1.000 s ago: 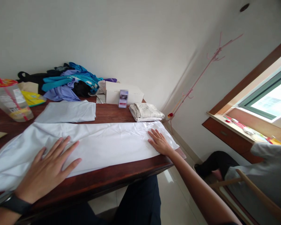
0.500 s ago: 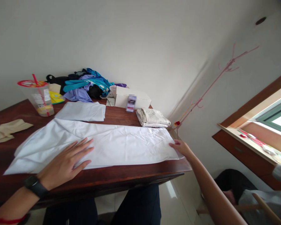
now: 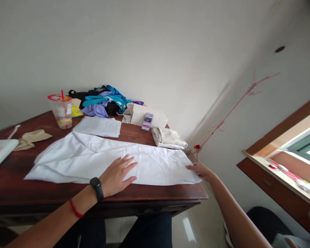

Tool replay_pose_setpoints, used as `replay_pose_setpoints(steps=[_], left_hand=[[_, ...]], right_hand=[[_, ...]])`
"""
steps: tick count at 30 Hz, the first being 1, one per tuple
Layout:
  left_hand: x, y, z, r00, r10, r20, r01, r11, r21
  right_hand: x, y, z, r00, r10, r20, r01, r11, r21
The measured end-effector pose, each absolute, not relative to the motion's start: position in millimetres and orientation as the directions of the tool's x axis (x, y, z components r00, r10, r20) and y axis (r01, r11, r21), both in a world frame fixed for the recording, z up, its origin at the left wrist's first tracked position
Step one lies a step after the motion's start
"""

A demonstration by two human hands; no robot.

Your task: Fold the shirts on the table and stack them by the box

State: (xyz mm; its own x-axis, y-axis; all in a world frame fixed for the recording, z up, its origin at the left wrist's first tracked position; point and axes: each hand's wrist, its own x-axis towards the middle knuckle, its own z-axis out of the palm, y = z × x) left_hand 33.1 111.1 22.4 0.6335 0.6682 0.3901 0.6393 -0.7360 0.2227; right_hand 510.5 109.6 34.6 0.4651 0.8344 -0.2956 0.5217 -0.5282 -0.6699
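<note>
A long white cloth [image 3: 98, 162] lies folded lengthwise along the front of the wooden table, wrinkled at its right part and fanning out at the left. My left hand [image 3: 120, 175] rests palm down near its middle, fingers spread. At the cloth's right end, my right hand [image 3: 201, 170] has thumb and fingers closed on the edge. Behind it lies a folded light grey cloth [image 3: 98, 126]. A folded cream patterned cloth [image 3: 169, 137] sits at the back right, close to the white one.
A plastic cup with a red straw [image 3: 62, 112] stands at the back left. Near it is a heap of clothes [image 3: 105, 101], then a white box [image 3: 155, 115]. A beige cloth [image 3: 34, 137] lies left. Beyond the table's right end stands a pink coat rack [image 3: 229, 110].
My left hand has slid rightward along the white cloth, toward its middle. The right hand keeps its hold at the right end. The view has shifted slightly up and to the left.
</note>
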Motion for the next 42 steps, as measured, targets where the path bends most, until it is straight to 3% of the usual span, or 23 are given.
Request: replay_pose_setpoints(steps=[8, 18, 22, 28, 32, 34, 37, 39, 40, 42], left_hand=[[78, 142, -4, 0.474, 0.853, 0.216, 0.828, -0.516, 0.218], [76, 141, -11, 0.474, 0.855, 0.211, 0.797, -0.518, 0.309], [73, 131, -10, 0.511, 0.836, 0.198, 0.788, -0.548, 0.282], [82, 104, -8, 0.566, 0.801, 0.195, 0.752, -0.599, 0.277], [93, 100, -4, 0.586, 0.792, 0.171, 0.721, -0.606, 0.335], [96, 102, 0, 0.572, 0.804, 0.162, 0.696, -0.580, 0.423], [96, 102, 10, 0.502, 0.853, 0.146, 0.543, -0.441, 0.714], [92, 99, 22, 0.476, 0.870, 0.127, 0.269, -0.281, 0.921], [89, 98, 28, 0.485, 0.869, 0.100, 0.096, -0.167, 0.981], [82, 96, 43, 0.548, 0.837, 0.016, -0.213, 0.121, 0.970]], right_hand=[[503, 120, 32, 0.484, 0.802, -0.349, 0.490, -0.579, -0.651], [492, 103, 52, 0.233, 0.817, -0.527, 0.277, -0.575, -0.769], [496, 85, 55, 0.266, 0.855, -0.445, 0.197, -0.500, -0.843], [499, 58, 89, 0.366, 0.867, -0.339, 0.296, -0.454, -0.840], [476, 58, 129, 0.343, 0.910, -0.233, 0.356, -0.356, -0.864], [455, 66, 145, 0.288, 0.945, -0.156, 0.432, -0.274, -0.859], [415, 87, 160, 0.153, 0.987, -0.057, 0.611, -0.140, -0.779], [383, 102, 167, 0.055, 0.998, -0.030, 0.715, -0.061, -0.697], [366, 110, 170, 0.014, 1.000, -0.024, 0.757, -0.027, -0.652], [332, 122, 175, -0.062, 0.998, -0.013, 0.812, 0.043, -0.582]])
